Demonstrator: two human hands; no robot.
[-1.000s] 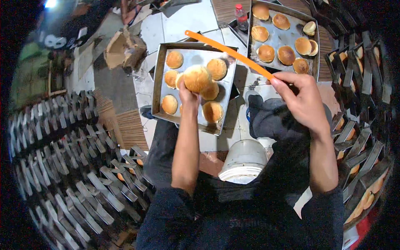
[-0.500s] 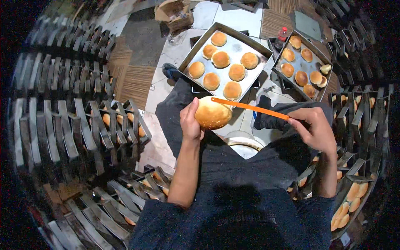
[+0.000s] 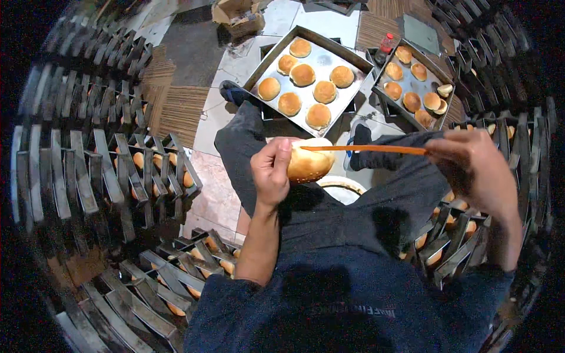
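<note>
My left hand is closed around a golden sesame bun, thumb on top, held above my lap. A long, thin orange blade, like a hacksaw blade, runs level from the bun to my right hand. That hand is smeared by motion, its fingers closed on the blade's right end. The blade's left end lies across the upper part of the bun; how deep it sits in the bread I cannot tell. Beyond the bun, a large metal tray carries several round buns.
A second tray at the right holds several buns, some split or in pieces. Beside it stands a red-capped bottle. A cardboard box lies at the back. Stacked metal racks with buns line both sides.
My right hand has moved outward to the right, drawing the blade with it. The blade has gone from slanting to nearly level, and the bun has tilted in my left hand.
</note>
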